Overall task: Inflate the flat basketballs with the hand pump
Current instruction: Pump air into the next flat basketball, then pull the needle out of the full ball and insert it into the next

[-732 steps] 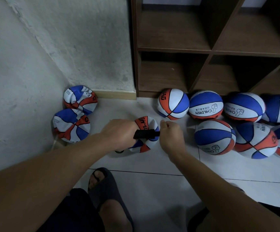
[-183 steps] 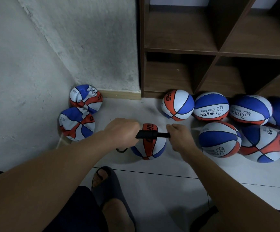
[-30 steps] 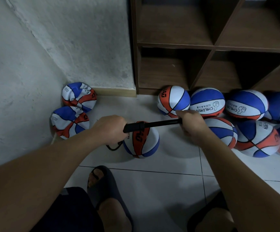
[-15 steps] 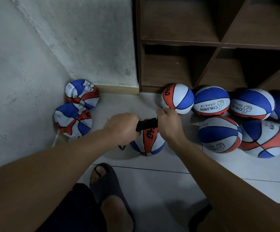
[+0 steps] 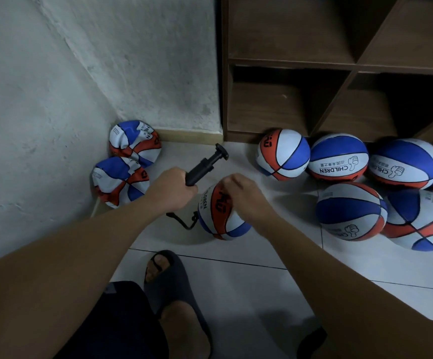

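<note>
1. The wooden shelf unit (image 5: 339, 66) stands against the wall, its cubbies holding nothing that shows; a row of round, firm basketballs (image 5: 338, 158) lies on the floor along its foot.
2. Two crumpled flat balls (image 5: 121, 181) sit in the left corner against the wall, judged the ones not yet inflated.
3. The ball in hand (image 5: 222, 216) rests on the floor tiles between the arms and looks round and full, so pumping on it seems done.
4. The left hand (image 5: 172, 187) grips the hand pump (image 5: 206, 164) by its barrel, handle tilted up and away; its black hose (image 5: 181, 224) loops to the ball's left side.
5. The right hand (image 5: 241, 193) presses its curled fingers on the ball's top, likely testing firmness.
6. Next move calls for steadying the ball and drawing the needle straight out, then reaching for a flat ball.
</note>
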`<state>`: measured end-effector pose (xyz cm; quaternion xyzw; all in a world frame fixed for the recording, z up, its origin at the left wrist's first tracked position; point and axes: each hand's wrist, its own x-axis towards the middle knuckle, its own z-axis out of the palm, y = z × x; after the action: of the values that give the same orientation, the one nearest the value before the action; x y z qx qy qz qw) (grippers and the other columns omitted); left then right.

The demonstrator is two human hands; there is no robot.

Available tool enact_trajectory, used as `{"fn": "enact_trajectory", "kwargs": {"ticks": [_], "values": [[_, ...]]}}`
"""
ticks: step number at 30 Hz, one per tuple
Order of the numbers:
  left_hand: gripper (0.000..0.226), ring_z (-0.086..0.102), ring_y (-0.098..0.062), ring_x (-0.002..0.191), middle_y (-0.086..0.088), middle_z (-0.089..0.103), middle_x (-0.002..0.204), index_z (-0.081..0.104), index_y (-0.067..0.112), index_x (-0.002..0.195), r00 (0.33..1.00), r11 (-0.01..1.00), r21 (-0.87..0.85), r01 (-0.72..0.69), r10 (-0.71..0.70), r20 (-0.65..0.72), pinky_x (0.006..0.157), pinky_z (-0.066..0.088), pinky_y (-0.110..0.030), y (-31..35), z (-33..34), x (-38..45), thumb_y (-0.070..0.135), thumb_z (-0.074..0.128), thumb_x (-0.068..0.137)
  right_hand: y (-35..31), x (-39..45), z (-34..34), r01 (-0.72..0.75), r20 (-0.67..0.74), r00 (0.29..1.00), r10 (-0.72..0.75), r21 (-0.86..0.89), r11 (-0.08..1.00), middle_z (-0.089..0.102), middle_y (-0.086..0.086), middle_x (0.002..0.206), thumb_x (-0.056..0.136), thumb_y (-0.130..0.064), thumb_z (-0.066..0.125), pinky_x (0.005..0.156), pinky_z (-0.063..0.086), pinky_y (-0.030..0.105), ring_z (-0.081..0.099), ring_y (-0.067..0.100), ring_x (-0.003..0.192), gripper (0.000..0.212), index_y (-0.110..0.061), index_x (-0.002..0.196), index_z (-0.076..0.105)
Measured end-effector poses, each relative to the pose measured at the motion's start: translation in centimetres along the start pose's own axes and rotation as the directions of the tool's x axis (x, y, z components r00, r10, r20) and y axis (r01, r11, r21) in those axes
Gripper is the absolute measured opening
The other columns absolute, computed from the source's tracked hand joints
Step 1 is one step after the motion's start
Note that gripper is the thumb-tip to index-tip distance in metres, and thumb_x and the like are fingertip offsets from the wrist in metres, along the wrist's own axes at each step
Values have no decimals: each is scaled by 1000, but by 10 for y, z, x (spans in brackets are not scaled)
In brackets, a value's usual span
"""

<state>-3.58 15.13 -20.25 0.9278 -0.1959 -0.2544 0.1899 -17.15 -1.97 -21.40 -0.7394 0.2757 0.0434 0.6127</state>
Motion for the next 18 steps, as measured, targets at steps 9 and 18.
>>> {"fn": "enact_trajectory", "kwargs": {"ticks": [9,18], "values": [[30,64,-24,62,-10,66,74,63,13,85,989,991,59,122,-127,78,53,45,-29,-37,1,15,38,75,96,38,-5,-19,180,102,984,-148,-582,793,53,-7,128,100,-67,55,90,58,40,57,16,110,53,-33,141,52],[32,74,-30,71,-20,77,87,74,5,98,986,974,-212,84,-50,162,65,54,-35,-19,40,23,36,81,93,67,-18,-61,-15,-69,995,-67,-800,599,39,-3,126,62,-95,68,97,53,38,42,18,118,111,-26,145,41]]}}
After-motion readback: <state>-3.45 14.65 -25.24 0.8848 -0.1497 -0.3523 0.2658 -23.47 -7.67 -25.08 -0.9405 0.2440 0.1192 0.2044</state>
